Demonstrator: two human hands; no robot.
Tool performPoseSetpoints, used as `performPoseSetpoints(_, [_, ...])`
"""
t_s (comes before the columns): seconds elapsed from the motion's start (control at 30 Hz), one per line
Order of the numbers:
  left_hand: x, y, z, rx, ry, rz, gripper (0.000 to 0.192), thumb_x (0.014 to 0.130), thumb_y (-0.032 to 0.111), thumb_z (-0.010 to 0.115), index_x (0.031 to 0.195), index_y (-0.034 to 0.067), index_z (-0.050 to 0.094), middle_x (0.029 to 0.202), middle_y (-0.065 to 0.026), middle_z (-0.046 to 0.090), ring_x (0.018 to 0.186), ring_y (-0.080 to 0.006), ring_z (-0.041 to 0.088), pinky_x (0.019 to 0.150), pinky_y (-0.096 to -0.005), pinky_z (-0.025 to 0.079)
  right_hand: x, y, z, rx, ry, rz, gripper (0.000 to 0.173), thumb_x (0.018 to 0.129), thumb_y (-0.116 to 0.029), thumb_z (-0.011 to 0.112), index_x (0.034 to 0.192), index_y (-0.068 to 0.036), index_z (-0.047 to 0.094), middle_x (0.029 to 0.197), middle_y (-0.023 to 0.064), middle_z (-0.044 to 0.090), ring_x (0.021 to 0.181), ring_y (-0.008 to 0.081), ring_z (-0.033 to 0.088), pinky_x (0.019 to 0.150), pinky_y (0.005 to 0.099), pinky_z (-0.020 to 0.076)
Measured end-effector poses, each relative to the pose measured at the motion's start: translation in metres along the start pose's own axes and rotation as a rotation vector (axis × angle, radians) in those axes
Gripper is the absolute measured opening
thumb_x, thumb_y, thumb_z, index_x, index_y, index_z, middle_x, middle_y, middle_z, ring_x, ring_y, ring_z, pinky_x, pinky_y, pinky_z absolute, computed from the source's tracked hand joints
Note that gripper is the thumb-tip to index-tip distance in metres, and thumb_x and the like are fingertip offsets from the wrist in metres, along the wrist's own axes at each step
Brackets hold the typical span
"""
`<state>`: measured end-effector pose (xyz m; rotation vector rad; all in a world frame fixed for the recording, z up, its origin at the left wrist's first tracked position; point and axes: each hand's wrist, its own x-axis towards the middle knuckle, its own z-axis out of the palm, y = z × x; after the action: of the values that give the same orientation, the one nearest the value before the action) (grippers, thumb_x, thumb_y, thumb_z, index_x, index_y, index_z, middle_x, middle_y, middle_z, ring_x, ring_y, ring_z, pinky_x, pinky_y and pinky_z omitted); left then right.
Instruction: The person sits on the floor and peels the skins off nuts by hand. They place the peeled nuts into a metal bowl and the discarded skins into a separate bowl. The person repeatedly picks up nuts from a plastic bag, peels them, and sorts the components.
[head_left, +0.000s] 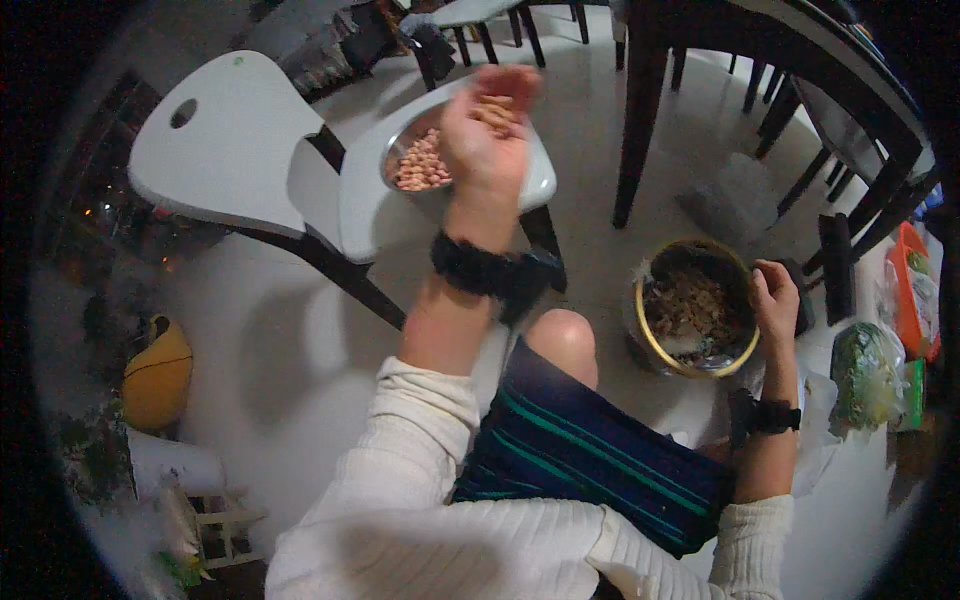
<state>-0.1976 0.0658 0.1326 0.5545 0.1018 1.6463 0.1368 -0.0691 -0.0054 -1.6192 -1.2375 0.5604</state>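
My left hand is raised palm up over the seat of a white chair, its fingers curled around several unshelled peanuts. Partly behind it, a metal bowl on the seat holds shelled peanuts with pink skins. At the right, my right hand touches or nearly touches the gold-coloured rim of a round bin, fingers bent; whether it holds anything is hard to see. Brown scraps, seemingly peanut shells, lie inside the bin.
A dark-legged table stands ahead at the right. A clear plastic bag lies on the floor near it. Bagged greens and an orange basket are at the far right. A yellow object and a white crate are at the left.
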Motion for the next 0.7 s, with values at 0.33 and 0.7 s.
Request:
performPoseSetpoints(0.33, [0.057,0.058,-0.076,1.301,0.275,0.382,0.032,0.085,0.028,0.044,0.085,-0.003,0.053,0.082,-0.0077,0.054,0.078,-0.0184,0.051,0.071,-0.0302,0.041,0.005,0.005,0.005,-0.007,-0.007,-0.035,0.024,0.084,-0.020,0.050,0.098,0.000,0.055,0.076,0.0032,0.057,0.068,0.0087,0.051,0.062,0.0219,0.0408])
performPoseSetpoints(0.7, [-0.065,-0.188,-0.034,0.699,0.283,-0.476,0.029,0.083,0.020,0.044,0.101,-0.003,0.047,0.090,-0.0069,0.054,0.082,-0.0194,0.051,0.075,-0.0310,0.042,-0.006,-0.064,0.036,0.121,0.358,-0.633,0.040,0.085,-0.017,0.039,0.124,-0.005,0.034,0.125,0.0098,0.036,0.115,0.0221,0.035,0.097,0.0327,0.0247])
